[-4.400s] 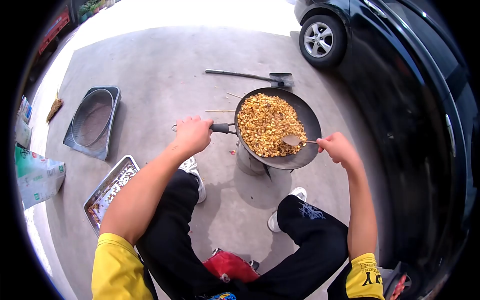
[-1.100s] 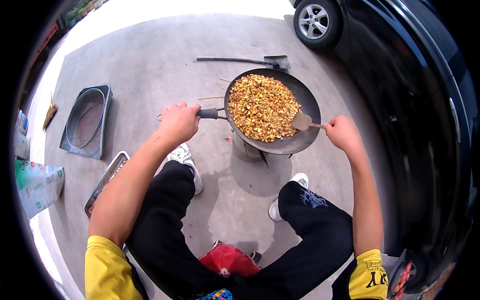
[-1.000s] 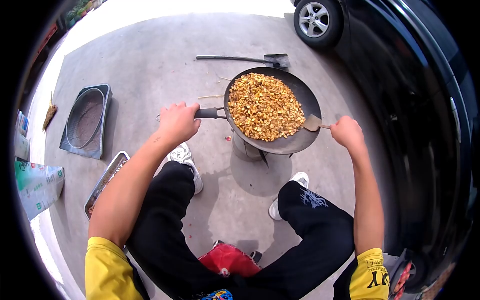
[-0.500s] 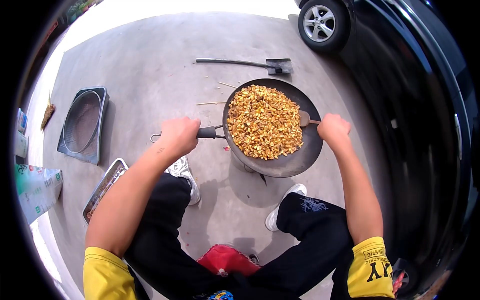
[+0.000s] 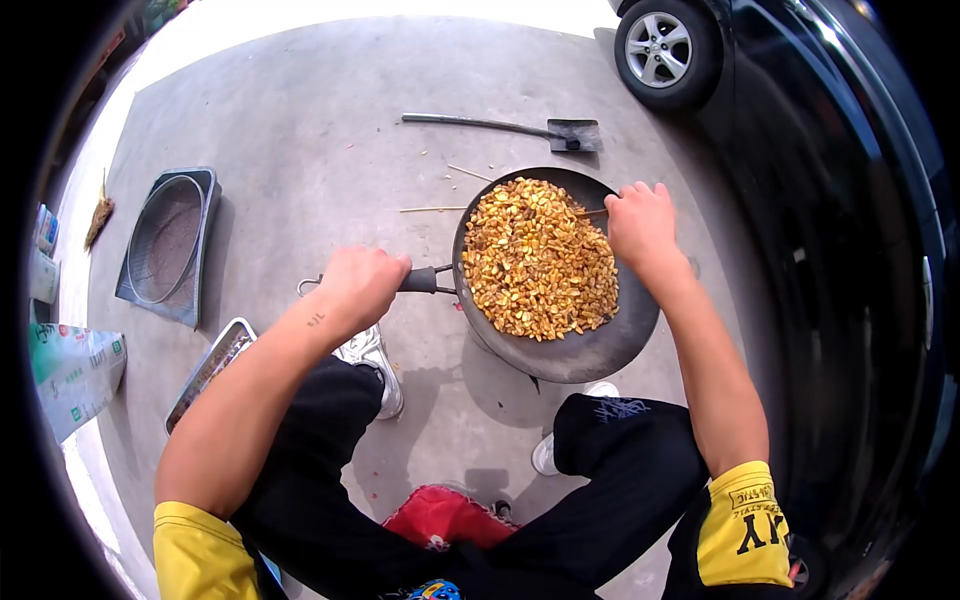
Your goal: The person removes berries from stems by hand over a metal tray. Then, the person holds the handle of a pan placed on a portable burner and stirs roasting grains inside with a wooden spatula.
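Note:
My left hand (image 5: 362, 284) is closed around the black handle (image 5: 418, 280) of a dark wok (image 5: 610, 350). A heap of yellow-brown pieces, like corn kernels (image 5: 540, 265), fills the wok's left and middle part. At the wok's upper right rim, my right hand (image 5: 640, 225) grips the thin brown handle of a spatula (image 5: 592, 212), whose blade is not visible among the pieces. Under the wok, the support is mostly hidden.
Beyond the wok lies a shovel (image 5: 500, 126). To the left are a dark tray with a round sieve (image 5: 170, 240), a metal tray (image 5: 212, 365), a plastic bag (image 5: 78, 370) and a small brush (image 5: 100, 220). A black car (image 5: 800, 250) stands along the right.
My right hand has moved up and left to the wok's upper right rim, with the spatula. The wok appears slightly lower and farther right in view. My left hand keeps its hold.

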`<act>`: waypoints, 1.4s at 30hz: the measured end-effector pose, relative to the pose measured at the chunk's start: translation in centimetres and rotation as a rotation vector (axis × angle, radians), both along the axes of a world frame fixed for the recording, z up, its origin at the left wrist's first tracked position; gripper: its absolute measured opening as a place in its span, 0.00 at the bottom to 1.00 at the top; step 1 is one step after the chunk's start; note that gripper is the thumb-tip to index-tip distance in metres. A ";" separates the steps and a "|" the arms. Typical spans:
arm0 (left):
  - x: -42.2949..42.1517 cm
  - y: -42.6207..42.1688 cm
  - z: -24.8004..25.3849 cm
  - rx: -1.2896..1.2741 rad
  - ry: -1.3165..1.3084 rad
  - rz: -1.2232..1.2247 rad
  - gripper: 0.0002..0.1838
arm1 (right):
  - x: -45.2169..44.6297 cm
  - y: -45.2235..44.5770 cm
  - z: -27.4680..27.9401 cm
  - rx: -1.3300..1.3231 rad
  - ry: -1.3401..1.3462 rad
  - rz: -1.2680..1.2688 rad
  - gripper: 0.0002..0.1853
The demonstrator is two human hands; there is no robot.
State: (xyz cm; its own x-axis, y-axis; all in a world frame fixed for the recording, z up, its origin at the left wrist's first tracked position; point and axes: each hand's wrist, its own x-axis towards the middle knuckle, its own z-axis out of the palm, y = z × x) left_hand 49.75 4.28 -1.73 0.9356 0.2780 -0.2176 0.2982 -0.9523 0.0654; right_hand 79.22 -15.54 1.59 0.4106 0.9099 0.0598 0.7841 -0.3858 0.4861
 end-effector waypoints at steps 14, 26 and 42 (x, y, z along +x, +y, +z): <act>0.1 0.4 -0.4 -0.043 -0.019 0.024 0.05 | -4.3 -1.5 0.5 -0.055 0.004 0.225 0.03; 0.8 -0.4 -0.2 -0.020 0.125 0.129 0.08 | -6.7 -10.7 2.3 0.046 0.125 0.012 0.06; 0.9 -0.6 -0.1 -0.021 0.100 0.126 0.09 | 0.2 -5.8 1.0 -0.028 0.193 -0.615 0.13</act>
State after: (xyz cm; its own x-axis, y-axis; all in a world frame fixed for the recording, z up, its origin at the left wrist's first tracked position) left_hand 50.61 3.72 -1.82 0.8671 0.3860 -0.3149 0.4210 -0.9058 0.0488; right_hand 79.40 -21.32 2.59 0.8584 0.5054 -0.0877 0.4985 -0.7815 0.3751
